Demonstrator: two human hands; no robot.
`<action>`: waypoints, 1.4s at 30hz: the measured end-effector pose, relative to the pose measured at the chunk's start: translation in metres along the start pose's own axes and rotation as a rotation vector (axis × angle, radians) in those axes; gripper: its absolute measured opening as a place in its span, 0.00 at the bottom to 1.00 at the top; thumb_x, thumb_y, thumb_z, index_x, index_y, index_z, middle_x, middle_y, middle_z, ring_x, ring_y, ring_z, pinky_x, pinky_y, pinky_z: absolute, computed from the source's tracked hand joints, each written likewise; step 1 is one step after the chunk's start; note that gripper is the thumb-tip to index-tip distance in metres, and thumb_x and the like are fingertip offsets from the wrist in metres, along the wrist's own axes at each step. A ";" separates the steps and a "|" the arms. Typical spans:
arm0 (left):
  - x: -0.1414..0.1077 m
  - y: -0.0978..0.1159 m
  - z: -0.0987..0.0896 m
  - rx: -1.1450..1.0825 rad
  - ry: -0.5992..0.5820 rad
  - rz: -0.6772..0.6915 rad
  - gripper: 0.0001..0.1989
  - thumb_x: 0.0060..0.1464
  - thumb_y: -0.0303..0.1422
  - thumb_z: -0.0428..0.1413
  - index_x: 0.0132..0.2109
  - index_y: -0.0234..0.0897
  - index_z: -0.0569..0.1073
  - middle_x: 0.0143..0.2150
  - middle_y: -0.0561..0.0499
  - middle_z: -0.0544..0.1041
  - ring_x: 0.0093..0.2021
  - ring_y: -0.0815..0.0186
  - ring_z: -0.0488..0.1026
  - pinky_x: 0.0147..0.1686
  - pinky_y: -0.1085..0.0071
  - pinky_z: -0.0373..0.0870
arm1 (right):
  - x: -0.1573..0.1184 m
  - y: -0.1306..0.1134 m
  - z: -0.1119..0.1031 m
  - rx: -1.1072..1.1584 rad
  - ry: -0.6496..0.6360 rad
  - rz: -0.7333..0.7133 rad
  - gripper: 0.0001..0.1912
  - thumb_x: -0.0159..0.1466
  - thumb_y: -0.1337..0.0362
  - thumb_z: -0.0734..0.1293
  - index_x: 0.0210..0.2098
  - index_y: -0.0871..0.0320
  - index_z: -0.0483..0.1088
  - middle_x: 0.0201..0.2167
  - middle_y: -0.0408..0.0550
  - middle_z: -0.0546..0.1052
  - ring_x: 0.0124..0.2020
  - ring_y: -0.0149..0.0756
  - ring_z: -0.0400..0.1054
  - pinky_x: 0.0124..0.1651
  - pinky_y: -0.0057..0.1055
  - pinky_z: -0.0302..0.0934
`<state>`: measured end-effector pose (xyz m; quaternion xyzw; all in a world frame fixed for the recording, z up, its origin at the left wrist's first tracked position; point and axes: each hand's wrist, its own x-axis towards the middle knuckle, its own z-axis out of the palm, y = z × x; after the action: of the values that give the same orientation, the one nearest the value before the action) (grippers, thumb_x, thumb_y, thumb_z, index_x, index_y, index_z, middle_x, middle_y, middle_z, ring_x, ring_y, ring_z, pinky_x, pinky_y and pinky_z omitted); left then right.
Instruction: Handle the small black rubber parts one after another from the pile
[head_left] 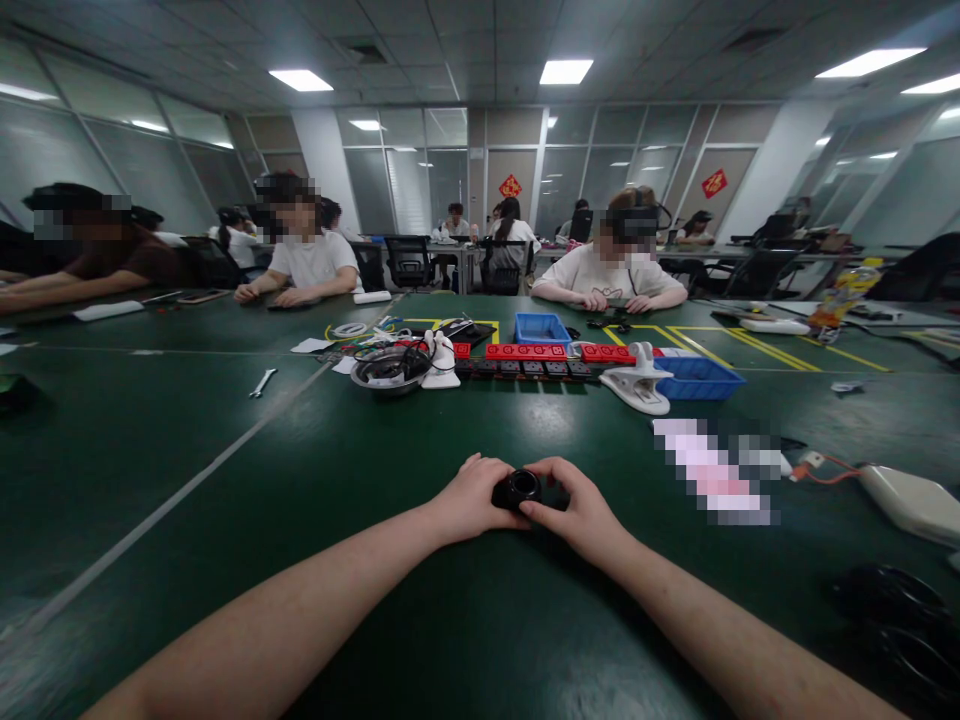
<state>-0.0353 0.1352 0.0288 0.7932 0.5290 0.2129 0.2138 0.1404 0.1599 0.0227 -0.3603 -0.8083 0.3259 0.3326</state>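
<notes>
Forearms converge; left hand and right hand, grip curled round black cylinder, wide tabletop around.

Left hand and right hand hold a black cylinder (hollow-topped) between them.

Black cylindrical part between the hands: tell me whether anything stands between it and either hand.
Nothing visible does: the left hand and right hand close directly around the black cylindrical part from either side. What lies beneath the hands is hidden.
</notes>
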 end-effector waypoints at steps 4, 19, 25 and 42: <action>0.000 -0.004 -0.007 0.005 -0.069 0.062 0.25 0.35 0.44 0.61 0.41 0.37 0.68 0.38 0.50 0.70 0.41 0.60 0.65 0.46 0.61 0.57 | 0.002 -0.002 -0.007 0.108 -0.139 -0.083 0.17 0.52 0.62 0.65 0.42 0.56 0.66 0.39 0.48 0.68 0.42 0.38 0.61 0.45 0.36 0.56; -0.002 -0.008 -0.004 0.019 -0.089 0.117 0.26 0.36 0.49 0.58 0.41 0.38 0.66 0.40 0.50 0.69 0.43 0.60 0.64 0.53 0.53 0.47 | 0.004 0.009 -0.008 0.524 -0.348 0.160 0.23 0.50 0.61 0.66 0.46 0.56 0.64 0.41 0.47 0.70 0.39 0.36 0.63 0.44 0.35 0.57; -0.002 -0.006 0.005 0.063 0.048 0.058 0.30 0.33 0.54 0.56 0.40 0.37 0.65 0.39 0.49 0.68 0.44 0.58 0.64 0.53 0.52 0.47 | 0.004 0.013 -0.007 0.517 -0.089 0.159 0.22 0.50 0.66 0.59 0.46 0.56 0.62 0.40 0.47 0.67 0.38 0.36 0.61 0.42 0.34 0.56; -0.002 -0.005 0.004 0.048 0.050 0.086 0.28 0.35 0.50 0.57 0.41 0.38 0.64 0.38 0.50 0.68 0.42 0.60 0.64 0.53 0.55 0.49 | -0.004 0.009 0.011 -0.002 0.017 0.093 0.32 0.44 0.55 0.70 0.44 0.58 0.56 0.36 0.47 0.64 0.36 0.36 0.60 0.38 0.33 0.57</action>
<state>-0.0376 0.1346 0.0226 0.8144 0.5045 0.2291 0.1721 0.1379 0.1585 0.0083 -0.4004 -0.7883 0.3369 0.3235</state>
